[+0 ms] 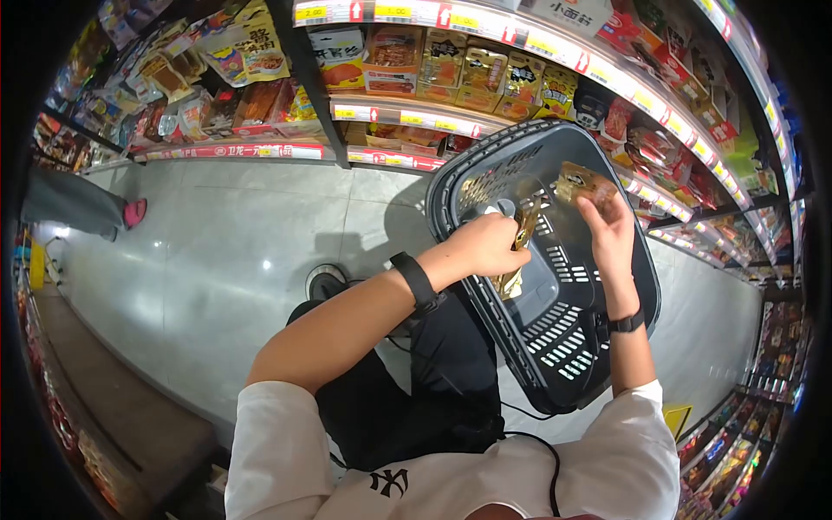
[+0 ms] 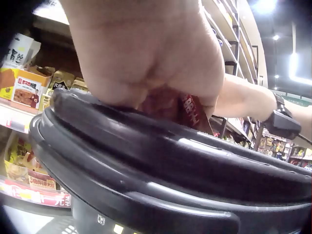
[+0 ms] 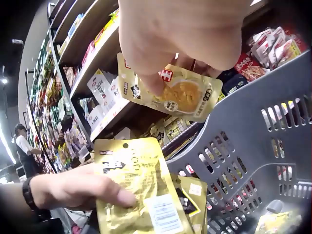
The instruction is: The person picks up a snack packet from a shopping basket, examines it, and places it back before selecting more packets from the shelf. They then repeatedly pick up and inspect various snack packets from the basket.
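Note:
My left hand (image 1: 487, 246) grips a few gold snack packets (image 3: 141, 187) over the near-left side of the dark grey shopping basket (image 1: 436, 208); one packet has a white barcode label. Higher up, at the basket's far-right side, my right hand (image 1: 612, 232) pinches a single gold packet (image 3: 187, 100) with a food picture on its front. In the right wrist view this packet is apart from those in the left hand. Another yellow packet (image 3: 275, 223) lies low inside the basket. The left wrist view shows the basket's rim (image 2: 146, 146) covering the lower part of the left hand.
Shelves of boxed and bagged snacks rise behind the basket, with a price strip (image 1: 416, 120) along one edge. Grey tiled floor (image 1: 243, 234) lies to the left. A person's leg (image 1: 74, 204) stands at far left. My knees (image 1: 451, 347) are close beside the basket.

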Available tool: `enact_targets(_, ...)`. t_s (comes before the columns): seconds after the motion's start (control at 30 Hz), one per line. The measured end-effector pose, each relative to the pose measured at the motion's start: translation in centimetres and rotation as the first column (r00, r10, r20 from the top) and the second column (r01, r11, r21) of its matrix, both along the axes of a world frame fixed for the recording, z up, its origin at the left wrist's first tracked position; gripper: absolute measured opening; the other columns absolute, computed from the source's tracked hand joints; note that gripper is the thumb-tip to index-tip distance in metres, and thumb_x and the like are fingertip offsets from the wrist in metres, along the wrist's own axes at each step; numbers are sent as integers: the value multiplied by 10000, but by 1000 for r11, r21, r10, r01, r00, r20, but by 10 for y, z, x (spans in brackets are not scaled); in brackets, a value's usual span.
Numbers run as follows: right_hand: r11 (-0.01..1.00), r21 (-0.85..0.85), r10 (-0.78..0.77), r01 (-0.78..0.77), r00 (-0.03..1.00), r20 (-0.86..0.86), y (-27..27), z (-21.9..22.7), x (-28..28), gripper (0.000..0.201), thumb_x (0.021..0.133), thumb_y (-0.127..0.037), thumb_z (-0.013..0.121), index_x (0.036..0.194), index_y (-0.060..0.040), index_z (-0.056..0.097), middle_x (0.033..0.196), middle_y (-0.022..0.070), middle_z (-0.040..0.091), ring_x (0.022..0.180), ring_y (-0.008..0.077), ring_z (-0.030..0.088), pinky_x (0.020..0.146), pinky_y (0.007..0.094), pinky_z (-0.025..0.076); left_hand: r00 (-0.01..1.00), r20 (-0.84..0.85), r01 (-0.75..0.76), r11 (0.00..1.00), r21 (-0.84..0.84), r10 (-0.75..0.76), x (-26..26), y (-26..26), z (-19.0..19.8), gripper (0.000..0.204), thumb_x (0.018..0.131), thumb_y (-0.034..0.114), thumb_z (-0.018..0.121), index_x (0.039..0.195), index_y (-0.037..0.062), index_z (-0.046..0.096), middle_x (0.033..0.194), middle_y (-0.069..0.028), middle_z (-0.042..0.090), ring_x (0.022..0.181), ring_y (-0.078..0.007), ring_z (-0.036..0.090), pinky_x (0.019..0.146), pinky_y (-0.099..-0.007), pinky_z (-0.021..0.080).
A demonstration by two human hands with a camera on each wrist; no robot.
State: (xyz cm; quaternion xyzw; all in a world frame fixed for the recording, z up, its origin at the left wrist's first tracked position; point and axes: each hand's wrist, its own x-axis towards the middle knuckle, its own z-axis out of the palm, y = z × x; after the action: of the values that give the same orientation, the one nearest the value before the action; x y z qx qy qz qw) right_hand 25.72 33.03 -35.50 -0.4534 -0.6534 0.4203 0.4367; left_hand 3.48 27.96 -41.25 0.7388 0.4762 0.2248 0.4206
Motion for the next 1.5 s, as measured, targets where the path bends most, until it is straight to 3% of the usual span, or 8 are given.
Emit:
enact_targets(0.17,864,502,-169,-40,916,364,84,-6,-48,297,839,-130,800,1081,24,723,1059,96,641,1051,218,618,953,317,467,999,-12,-30,999,39,30,0,-3,1,308,840,294,634,819,-7,695,722,-234,669,725,-411,685,702,-496,555)
enact_targets(0.4,955,288,-126,74,978,168,176,-27,-118,339,869,-221,816,1053,51,730,886,84,734,780,117,642,731,269,505,997,0,-71,997,33,71,-3,-8,9,408,808,329,669,722,-69,675,711,-270,658,713,-418,684,701,-484,561)
enact_targets(0.83,942,329,-110,64,987,121,255,-84,-158,364,848,-327,844,1067,-48,763,911,76,769,731,127,656,715,288,505,998,10,-65,997,28,65,-8,-7,11,402,794,324,657,763,-76,686,726,-271,661,747,-435,685,744,-499,560)
enact_targets(1.13,864,502,-245,24,893,378,242,-73,-147,552,832,-300,792,1292,-35,642,1031,206,744,936,341,714,849,401,542,998,-7,-60,998,30,60,-6,-6,9,401,796,324,659,774,-76,687,734,-273,662,757,-433,688,752,-496,559)
enact_targets(1.23,896,435,-307,90,833,460,186,-41,-136,662,830,-271,765,1408,-32,547,1051,249,724,927,292,719,855,371,539,998,34,-58,995,79,56,-3,-5,1,386,802,300,652,766,-83,682,728,-272,661,755,-422,691,745,-493,559)
enact_targets(1.37,978,173,65,-115,959,275,97,-8,-82,734,911,-128,735,1546,-12,386,1434,146,590,1062,199,670,914,319,530,988,137,-85,989,122,68,-6,-4,-2,333,811,255,640,769,-74,677,725,-264,661,738,-406,692,714,-488,554)
enact_targets(1.43,984,122,87,-126,954,286,56,11,-45,706,925,-125,723,1548,-44,401,1472,141,558,1282,204,541,1005,330,493,996,71,-53,999,13,52,-9,-1,11,299,810,238,640,804,-58,679,727,-255,661,734,-401,693,704,-487,548)
enact_targets(1.5,998,56,23,-35,977,210,19,21,-12,609,947,-95,690,1509,-40,461,1409,116,603,1180,177,590,957,309,507,1000,18,-23,999,-22,24,-8,7,6,264,824,229,639,865,-29,673,720,-236,652,715,-395,684,675,-467,533)
